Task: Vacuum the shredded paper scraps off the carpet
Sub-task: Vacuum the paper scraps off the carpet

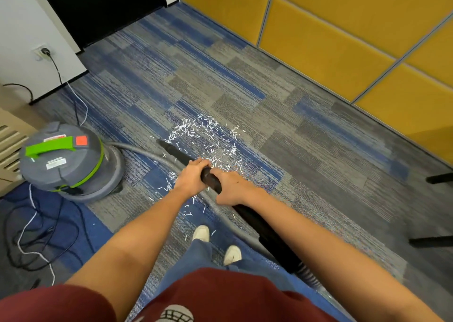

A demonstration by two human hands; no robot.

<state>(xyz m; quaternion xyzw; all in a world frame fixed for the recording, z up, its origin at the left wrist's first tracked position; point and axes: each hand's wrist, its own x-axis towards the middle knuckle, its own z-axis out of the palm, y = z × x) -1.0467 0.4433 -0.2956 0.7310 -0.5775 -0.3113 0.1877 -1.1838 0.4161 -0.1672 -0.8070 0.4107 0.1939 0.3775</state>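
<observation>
Head view: left hand (192,174) and right hand (231,186) both grip the black wand (176,153), left hand nearer the nozzle (161,142). Wand axis runs near-right to far-left. Nozzle sits at the left edge of the paper scraps (210,135) on the carpet (294,125); most lie right of it, so probably sweep right.

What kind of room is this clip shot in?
Probably an office or meeting room: blue-grey carpet tiles in a commercial pattern, yellow padded wall panels set in grey framing, and black furniture legs at the right edge.

Open carpet (220,76) ahead & rt; vac canister (66,159) + cords (36,236) left, yellow wall (343,27) far rt
</observation>
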